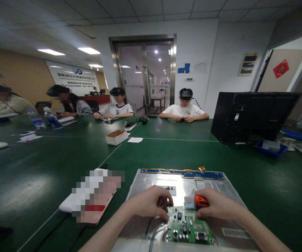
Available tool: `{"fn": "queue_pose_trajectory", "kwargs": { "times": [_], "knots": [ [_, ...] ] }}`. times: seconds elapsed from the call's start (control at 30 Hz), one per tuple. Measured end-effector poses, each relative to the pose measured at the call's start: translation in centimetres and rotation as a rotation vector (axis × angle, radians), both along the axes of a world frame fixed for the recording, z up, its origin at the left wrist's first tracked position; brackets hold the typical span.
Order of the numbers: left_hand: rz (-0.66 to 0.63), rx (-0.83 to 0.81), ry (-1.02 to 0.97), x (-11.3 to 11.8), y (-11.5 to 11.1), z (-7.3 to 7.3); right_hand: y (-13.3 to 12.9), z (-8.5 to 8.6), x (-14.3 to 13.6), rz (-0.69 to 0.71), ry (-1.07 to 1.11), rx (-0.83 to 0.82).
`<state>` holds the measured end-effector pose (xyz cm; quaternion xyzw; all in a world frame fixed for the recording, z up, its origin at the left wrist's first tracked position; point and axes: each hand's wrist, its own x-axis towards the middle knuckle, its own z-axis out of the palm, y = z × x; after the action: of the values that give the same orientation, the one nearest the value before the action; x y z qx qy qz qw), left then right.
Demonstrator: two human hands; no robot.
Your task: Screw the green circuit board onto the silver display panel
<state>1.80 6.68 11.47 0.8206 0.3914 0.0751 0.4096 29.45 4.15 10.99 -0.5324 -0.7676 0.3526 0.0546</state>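
Observation:
A green circuit board (189, 225) lies over a silvery metal panel (140, 185), with a flat ribbon cable running from the board's top edge. My left hand (154, 203) has its fingers curled at the board's upper left corner, thumb and fingertips at its edge. My right hand (212, 204) is wrapped round an orange and black object (201, 202) at the board's upper right; the lower part of that object is hidden. Along the panel's far edge runs a narrow blue circuit strip (166, 172).
A pink phone (106, 199) and a white item lie left of the panel. Farther off are a small open box (116, 137), bottles (52, 119), a large black monitor (253, 117) and a blue tray (271, 148). Several people sit across the green table (177, 154).

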Motion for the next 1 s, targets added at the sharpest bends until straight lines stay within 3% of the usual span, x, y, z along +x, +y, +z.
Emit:
{"fn": "queue_pose_trajectory", "kwargs": {
  "times": [1.0],
  "knots": [
    [-0.017,0.007,-0.009,-0.01,0.06,-0.06,-0.09,-0.05,0.25,-0.007,0.057,0.013]
  ]
}}
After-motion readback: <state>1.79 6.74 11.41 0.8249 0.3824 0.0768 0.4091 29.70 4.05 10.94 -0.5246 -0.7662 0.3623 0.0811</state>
